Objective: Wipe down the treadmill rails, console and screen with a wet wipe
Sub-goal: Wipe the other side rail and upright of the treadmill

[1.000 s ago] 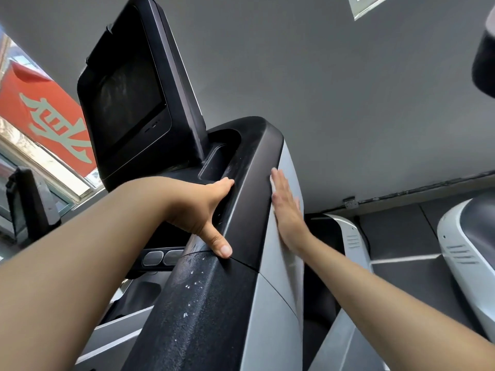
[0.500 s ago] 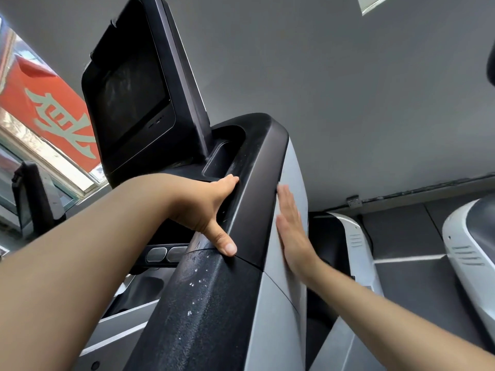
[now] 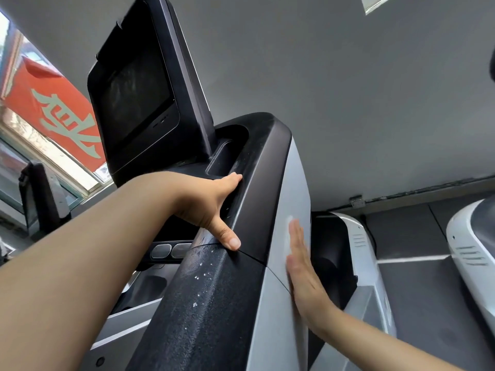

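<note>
Sliding down the grey side panel point(image 3: 288, 183) in the head view, our right hand point(image 3: 301, 269) is now sitting lower on the panel than it was a second ago, when its fingertips were reaching up near the black top edge. Fingers are staying straight and flat against the panel, so the grip is wide, pressing rather than clutching. We are seeing only a faint pale edge near the fingertips that may be the wet wipe; we cannot tell for sure, it is mostly hidden under the palm if it is there.

Our left hand point(image 3: 211, 207) is keeping its hold on the black console rim point(image 3: 257, 167), fingers hooked over the inner edge, thumb point(image 3: 227, 235) lying down on the outer face by the seam. That grip is narrow, holding the rim as a brace, unchanged.

We are judging the downward stroke as the side-panel wipe progressing. The black rail point(image 3: 211, 303) below the thumb is showing white specks and looking unwiped. The screen point(image 3: 134, 95) above is looking streaky, so probably also pending. The button pair point(image 3: 171, 250) is sitting under our left forearm.
</note>
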A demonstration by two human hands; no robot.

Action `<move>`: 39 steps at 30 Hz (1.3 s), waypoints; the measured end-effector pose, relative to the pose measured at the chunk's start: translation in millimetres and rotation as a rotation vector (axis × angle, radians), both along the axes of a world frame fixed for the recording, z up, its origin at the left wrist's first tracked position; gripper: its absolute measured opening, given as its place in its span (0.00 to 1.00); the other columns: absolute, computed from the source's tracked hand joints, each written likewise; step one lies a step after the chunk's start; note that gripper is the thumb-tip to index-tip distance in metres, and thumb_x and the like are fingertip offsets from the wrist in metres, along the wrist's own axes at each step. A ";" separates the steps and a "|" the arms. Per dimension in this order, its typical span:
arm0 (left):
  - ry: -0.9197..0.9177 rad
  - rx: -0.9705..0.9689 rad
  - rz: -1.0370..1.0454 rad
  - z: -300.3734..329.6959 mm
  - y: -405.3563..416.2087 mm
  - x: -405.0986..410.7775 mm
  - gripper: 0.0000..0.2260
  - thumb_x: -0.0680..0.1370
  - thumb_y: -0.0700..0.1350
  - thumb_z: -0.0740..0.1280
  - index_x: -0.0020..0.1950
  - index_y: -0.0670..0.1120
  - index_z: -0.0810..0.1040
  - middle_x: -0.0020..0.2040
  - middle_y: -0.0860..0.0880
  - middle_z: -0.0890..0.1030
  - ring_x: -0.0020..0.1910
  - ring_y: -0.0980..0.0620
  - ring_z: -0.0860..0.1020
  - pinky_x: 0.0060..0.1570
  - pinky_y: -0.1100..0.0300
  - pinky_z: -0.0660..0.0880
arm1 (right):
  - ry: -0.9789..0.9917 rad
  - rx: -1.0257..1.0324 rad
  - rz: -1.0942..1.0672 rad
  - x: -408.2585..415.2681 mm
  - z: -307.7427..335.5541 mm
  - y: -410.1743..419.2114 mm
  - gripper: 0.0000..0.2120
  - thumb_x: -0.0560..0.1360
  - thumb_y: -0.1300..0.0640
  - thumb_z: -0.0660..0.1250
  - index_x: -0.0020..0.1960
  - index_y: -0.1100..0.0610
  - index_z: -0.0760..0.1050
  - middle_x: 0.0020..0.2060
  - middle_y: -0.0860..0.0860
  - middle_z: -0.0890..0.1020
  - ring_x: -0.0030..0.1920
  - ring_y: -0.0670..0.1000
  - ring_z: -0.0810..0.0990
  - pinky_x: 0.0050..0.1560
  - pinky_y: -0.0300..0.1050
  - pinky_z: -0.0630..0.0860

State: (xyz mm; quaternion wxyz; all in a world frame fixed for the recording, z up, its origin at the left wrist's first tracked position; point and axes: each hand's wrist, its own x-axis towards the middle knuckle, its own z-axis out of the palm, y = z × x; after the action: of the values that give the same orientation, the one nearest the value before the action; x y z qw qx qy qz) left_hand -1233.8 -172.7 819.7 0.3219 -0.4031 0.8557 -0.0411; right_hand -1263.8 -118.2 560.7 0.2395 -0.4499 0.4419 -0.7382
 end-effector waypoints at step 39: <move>0.062 0.057 -0.255 5.6 59.5 114.1 0.74 0.36 0.82 0.59 0.77 0.54 0.39 0.73 0.66 0.38 0.73 0.63 0.40 0.75 0.57 0.47 | 0.519 0.160 -0.105 -22.0 90.5 10.7 0.26 0.76 0.44 0.40 0.73 0.43 0.43 0.71 0.35 0.43 0.72 0.36 0.39 0.74 0.51 0.37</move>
State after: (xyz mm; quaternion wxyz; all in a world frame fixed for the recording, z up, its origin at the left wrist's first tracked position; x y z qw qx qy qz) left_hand -1119.7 -113.2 825.3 0.2987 -0.2828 0.9104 -0.0447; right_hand -1285.8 -107.4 651.2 0.1143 -0.5802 0.5683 -0.5721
